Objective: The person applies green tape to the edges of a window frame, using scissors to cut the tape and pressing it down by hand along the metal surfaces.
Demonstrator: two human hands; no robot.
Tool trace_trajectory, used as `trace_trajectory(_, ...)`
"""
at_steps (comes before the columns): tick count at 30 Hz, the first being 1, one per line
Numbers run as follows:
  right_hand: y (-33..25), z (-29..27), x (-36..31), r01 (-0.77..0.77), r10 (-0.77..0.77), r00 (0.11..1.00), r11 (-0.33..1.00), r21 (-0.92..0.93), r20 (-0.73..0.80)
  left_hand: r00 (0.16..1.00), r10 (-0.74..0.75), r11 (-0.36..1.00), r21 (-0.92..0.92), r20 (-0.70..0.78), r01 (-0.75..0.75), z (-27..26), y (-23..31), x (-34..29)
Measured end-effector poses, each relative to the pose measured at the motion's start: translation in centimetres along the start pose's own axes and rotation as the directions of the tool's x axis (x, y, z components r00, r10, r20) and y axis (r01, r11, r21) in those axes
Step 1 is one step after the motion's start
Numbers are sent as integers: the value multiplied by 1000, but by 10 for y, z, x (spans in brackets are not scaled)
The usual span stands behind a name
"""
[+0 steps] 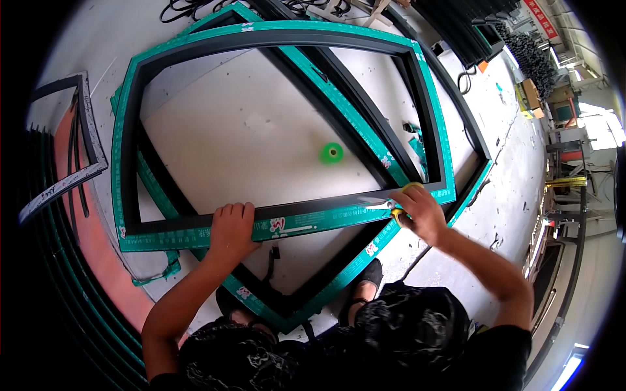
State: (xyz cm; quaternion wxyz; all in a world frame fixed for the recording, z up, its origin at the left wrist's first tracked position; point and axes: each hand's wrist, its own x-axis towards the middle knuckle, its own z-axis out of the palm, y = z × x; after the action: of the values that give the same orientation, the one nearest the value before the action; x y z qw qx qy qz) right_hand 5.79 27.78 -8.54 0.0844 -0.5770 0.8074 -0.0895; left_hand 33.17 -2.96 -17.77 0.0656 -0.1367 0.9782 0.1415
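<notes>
Patterned knees (404, 326) below; left hand (231, 228) presses flat on the teal-taped window frame (287, 225), right hand (417, 210) grips a yellow utility knife (395, 210).

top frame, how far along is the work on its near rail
Done: hard to say; the green film still covers most of the top frame. In hand: the left hand presses the near rail flat, while the right hand runs a yellow-handled blade at the rail's right end. Left: a second frame lies beneath, also filmed.

I see a dark frame (280, 124) with green film lying flat; a yellow-handled blade (385, 203) rests on its near rail.
</notes>
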Motion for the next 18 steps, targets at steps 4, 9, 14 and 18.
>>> trace_trajectory(4,-29,36,-75,-493,487,835,456,741,256,996,-15,999,35,90,12,-24,12,-20)
trace_trajectory(9,-51,67,-133,-442,209,817,-370,817,537,887,219,956,95,406,-279,-83,32,16)
trace_trajectory(14,-60,86,-134,-350,215,777,-635,689,592,766,379,864,98,520,-494,-90,91,80)
trace_trajectory(18,-52,90,-133,-331,172,826,-623,709,537,803,412,893,-16,431,-449,-58,138,123)
